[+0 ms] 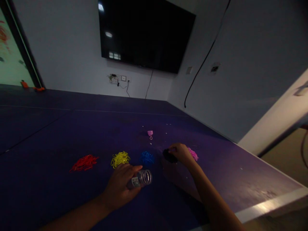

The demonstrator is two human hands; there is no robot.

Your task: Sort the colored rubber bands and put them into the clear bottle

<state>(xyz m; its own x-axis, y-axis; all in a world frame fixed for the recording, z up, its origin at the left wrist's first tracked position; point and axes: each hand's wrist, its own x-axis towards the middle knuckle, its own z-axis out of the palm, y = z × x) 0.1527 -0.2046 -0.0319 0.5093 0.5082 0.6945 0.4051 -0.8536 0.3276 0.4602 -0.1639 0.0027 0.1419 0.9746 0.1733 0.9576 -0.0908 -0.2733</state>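
Observation:
My left hand (pixel 122 183) is wrapped around a clear plastic bottle (pixel 142 179) with a small label. The bottle lies tilted on its side, its uncapped mouth facing right. At the black pile of rubber bands (pixel 169 156), my right hand (pixel 181 153) has its fingertips pinched together on the bands; how many are between them is hidden. Loose bands lie in separate piles: red bands (pixel 84 163) at the left, yellow bands (pixel 120 159) just beyond my left hand, blue bands (pixel 147 158) in the middle, and pink bands (pixel 192 153) partly behind my right hand.
A pink cap with a loop (pixel 150 132) sits farther back on the dark purple surface (pixel 108 128), with small white scraps around it. On the far wall hangs a black television (pixel 146 32) above sockets and cables. A black cable (pixel 202 64) hangs along the right wall.

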